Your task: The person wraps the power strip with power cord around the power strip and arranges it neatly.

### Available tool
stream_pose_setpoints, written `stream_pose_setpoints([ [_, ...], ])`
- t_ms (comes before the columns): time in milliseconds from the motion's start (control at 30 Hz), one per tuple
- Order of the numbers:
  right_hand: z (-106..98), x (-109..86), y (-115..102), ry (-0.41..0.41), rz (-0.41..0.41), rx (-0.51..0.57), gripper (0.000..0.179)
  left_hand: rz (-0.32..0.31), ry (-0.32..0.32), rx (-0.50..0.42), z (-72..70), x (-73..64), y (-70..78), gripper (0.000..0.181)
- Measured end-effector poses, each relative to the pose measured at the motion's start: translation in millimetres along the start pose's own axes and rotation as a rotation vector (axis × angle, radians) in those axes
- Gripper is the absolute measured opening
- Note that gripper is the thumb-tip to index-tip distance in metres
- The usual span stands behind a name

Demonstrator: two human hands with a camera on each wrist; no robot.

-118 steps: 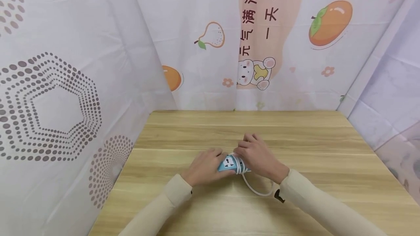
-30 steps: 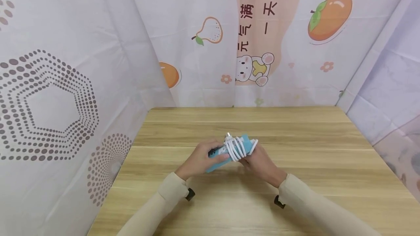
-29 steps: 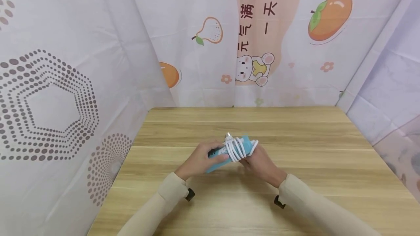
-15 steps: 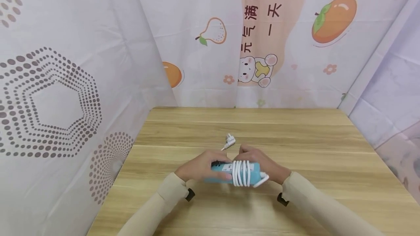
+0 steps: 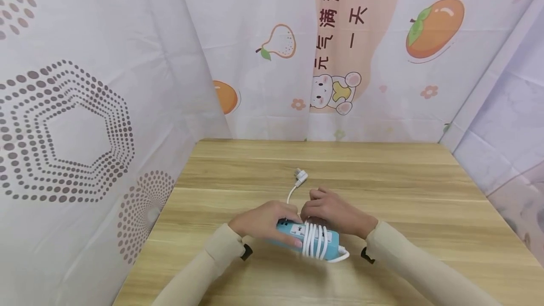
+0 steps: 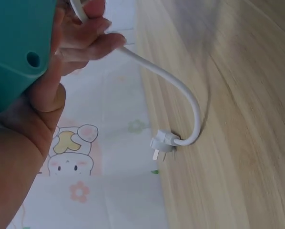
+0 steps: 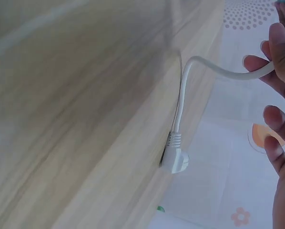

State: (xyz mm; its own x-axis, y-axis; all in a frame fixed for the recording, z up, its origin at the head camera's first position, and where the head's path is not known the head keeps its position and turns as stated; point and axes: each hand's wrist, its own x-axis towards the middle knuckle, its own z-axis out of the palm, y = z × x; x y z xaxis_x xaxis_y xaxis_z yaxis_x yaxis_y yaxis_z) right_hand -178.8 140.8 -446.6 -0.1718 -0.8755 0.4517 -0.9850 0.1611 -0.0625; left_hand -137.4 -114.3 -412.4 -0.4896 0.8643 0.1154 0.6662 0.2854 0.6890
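Pale wood-grain tabletop (image 5: 395, 188), 1 white plug (image 5: 301, 176) lying on it

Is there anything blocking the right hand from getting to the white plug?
No, nothing I can see. In the head view, only wooden tabletop shows between the right hand and the white plug. The white cord it pinches leads to the plug.

Tons of room for my right hand (image 5: 333, 212) over the table (image 5: 425, 178) toward 2 o'clock, but around 11 o'clock the plug (image 5: 301, 176) blocks me.
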Motion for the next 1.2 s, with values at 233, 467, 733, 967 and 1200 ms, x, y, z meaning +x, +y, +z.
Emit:
stream_pose_setpoints([
  [233,5,-0.7,2,-0.009,-0.008,-0.197,0.022,-0.053,-0.007,0.19,9.0,3.1,-3.4,0.032],
  [467,3,2.1,-3,-0.007,0.011,-0.275,0.018,-0.154,0.014,0.343,19.3,6.3,-4.0,0.039],
  [733,-5,8.7,-11,-0.074,0.079,-0.311,0.009,-0.296,0.058,0.509,30.4,13.1,2.9,0.046],
  [967,-12,14.0,-18,-0.102,0.169,-0.348,0.011,-0.403,0.121,0.612,38.0,16.6,6.8,0.06],
  [1200,-18,20.3,-22,-0.044,0.21,-0.339,0.007,-0.432,0.218,0.7,41.6,17.5,0.4,0.052],
])
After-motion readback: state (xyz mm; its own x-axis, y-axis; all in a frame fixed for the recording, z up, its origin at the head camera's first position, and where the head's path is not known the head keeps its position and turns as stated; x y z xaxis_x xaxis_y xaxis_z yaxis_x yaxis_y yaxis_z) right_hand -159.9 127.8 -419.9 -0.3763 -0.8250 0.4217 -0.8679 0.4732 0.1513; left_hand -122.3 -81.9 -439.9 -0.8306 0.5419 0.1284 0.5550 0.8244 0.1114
